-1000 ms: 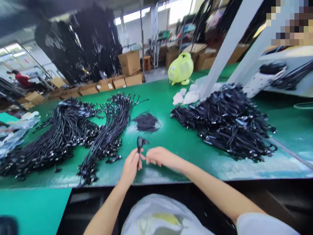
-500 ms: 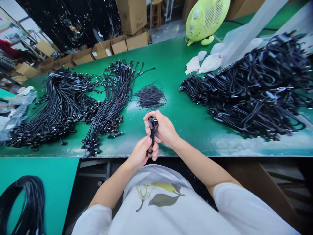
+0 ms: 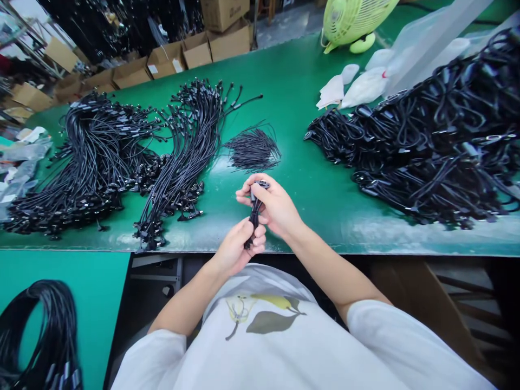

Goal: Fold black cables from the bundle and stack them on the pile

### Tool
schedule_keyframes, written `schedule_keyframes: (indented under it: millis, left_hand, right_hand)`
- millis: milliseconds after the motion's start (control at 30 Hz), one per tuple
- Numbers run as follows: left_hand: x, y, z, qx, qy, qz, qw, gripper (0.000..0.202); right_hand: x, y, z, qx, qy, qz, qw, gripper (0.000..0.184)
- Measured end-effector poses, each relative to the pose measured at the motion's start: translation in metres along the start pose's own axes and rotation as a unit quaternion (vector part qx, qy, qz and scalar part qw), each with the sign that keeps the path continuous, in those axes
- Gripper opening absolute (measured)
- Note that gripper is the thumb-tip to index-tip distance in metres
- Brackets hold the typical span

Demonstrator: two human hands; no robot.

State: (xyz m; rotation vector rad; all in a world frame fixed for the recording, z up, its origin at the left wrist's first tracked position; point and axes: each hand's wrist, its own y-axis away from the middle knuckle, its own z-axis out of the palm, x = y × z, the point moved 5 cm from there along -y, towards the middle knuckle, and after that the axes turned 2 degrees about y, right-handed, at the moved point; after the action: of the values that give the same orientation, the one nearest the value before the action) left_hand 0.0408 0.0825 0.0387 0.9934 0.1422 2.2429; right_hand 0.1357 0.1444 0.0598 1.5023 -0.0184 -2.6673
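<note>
A folded black cable (image 3: 255,210) is held upright in front of me, close to the table's front edge. My left hand (image 3: 239,241) is closed around its lower part. My right hand (image 3: 274,206) grips the upper end, where a connector with a metal tip shows between thumb and fingers. Just beyond my hands lies a small pile of thin black ties (image 3: 254,149). Loose unfolded cables (image 3: 189,146) are spread to the left of that pile. Folded cables (image 3: 422,135) are heaped on the right.
Another bundle of loose cables (image 3: 97,141) lies farther left on the green table (image 3: 292,76). A yellow-green fan (image 3: 353,21) and white plastic bags (image 3: 361,89) stand at the back right. Cardboard boxes (image 3: 166,58) line the far edge. Coiled cable (image 3: 52,309) rests on a lower surface at left.
My right fingers have shifted on the cable's upper end, and the connector's metal tip now shows more clearly. Both hands keep hold of it. The view has tilted slightly down.
</note>
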Motion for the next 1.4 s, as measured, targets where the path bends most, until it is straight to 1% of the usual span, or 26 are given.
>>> schedule_keyframes:
  millis: [100,167,200,267,367,433,500,533,567,633,667,733,833,933,1033,1100,1133,1167,1200,1267,1300,1333,1400]
  left_hand:
    - [-0.005,-0.002,-0.01,0.041,-0.02,-0.005,0.999,0.038]
    - [-0.012,-0.004,-0.019,0.084,-0.05,0.001,0.995,0.044]
    - [-0.016,-0.007,-0.023,0.103,-0.063,0.007,0.993,0.047]
    - [-0.025,-0.011,-0.027,0.126,-0.081,0.021,0.988,0.052]
    - [-0.038,-0.019,-0.027,0.137,-0.097,0.026,0.985,0.055]
    - [-0.043,-0.025,-0.028,0.142,-0.112,0.023,0.983,0.054]
    - [-0.045,-0.033,-0.03,0.148,-0.138,0.013,0.979,0.054]
    - [-0.047,-0.037,-0.03,0.15,-0.154,0.004,0.977,0.055]
    - [-0.049,-0.041,-0.031,0.151,-0.169,-0.01,0.974,0.056]
    - [-0.055,-0.048,-0.032,0.143,-0.192,-0.046,0.97,0.06]
    - [-0.059,-0.05,-0.031,0.134,-0.197,-0.059,0.969,0.061]
    - [-0.065,-0.053,-0.029,0.106,-0.199,-0.068,0.972,0.061]
    - [-0.068,-0.051,-0.026,0.061,-0.226,-0.052,0.971,0.057]
    - [-0.065,-0.047,-0.024,0.037,-0.303,-0.029,0.952,0.054]
    - [-0.059,-0.046,-0.024,0.04,-0.394,0.005,0.918,0.059]
    - [-0.054,-0.047,-0.024,0.044,-0.447,0.042,0.892,0.059]
    - [-0.053,-0.048,-0.024,0.044,-0.468,0.062,0.881,0.059]
    - [-0.052,-0.049,-0.024,0.042,-0.482,0.076,0.872,0.057]
    - [-0.053,-0.05,-0.023,0.038,-0.492,0.081,0.866,0.055]
    - [-0.056,-0.053,-0.021,0.024,-0.492,0.063,0.868,0.051]
    - [-0.059,-0.054,-0.019,0.013,-0.484,0.045,0.874,0.049]
    - [-0.06,-0.055,-0.015,-0.003,-0.474,0.028,0.88,0.046]
    - [-0.06,-0.055,-0.006,-0.049,-0.459,0.014,0.887,0.041]
  right_hand:
    - [0.01,-0.001,0.003,0.006,-0.126,0.094,0.987,0.023]
    - [0.014,0.001,0.004,0.009,-0.167,0.12,0.979,0.026]
    - [0.016,0.003,0.005,0.015,-0.173,0.112,0.978,0.027]
    - [0.017,0.005,0.003,0.033,-0.161,0.071,0.984,0.028]
    - [0.024,0.006,-0.005,0.049,-0.12,0.034,0.991,0.03]
    - [0.032,0.007,-0.017,0.064,-0.114,0.028,0.991,0.032]
    - [0.039,0.01,-0.034,0.087,-0.113,0.035,0.989,0.044]
    - [0.044,0.013,-0.041,0.088,-0.097,0.052,0.99,0.051]
    - [0.048,0.018,-0.047,0.082,-0.07,0.076,0.991,0.053]
    - [0.055,0.027,-0.055,0.052,-0.003,0.12,0.991,0.043]
    - [0.057,0.031,-0.058,0.036,0.023,0.126,0.991,0.036]
    - [0.056,0.037,-0.063,0.016,0.051,0.115,0.992,0.032]
    - [0.053,0.037,-0.073,-0.008,0.102,0.096,0.99,0.029]
    - [0.053,0.032,-0.081,-0.023,0.177,0.093,0.979,0.037]
    - [0.052,0.032,-0.081,-0.044,0.229,0.095,0.968,0.035]
    - [0.046,0.034,-0.078,-0.042,0.199,0.071,0.976,0.037]
    - [0.043,0.036,-0.076,-0.046,0.162,0.061,0.984,0.04]
    - [0.039,0.038,-0.074,-0.065,0.119,0.06,0.989,0.042]
    - [0.037,0.04,-0.071,-0.101,0.077,0.067,0.99,0.045]
    - [0.031,0.046,-0.069,-0.17,0.019,0.087,0.981,0.047]
    - [0.027,0.048,-0.073,-0.181,0.012,0.091,0.979,0.047]
    - [0.024,0.05,-0.08,-0.17,0.019,0.091,0.981,0.047]
    - [0.015,0.053,-0.103,-0.096,0.068,0.09,0.989,0.048]
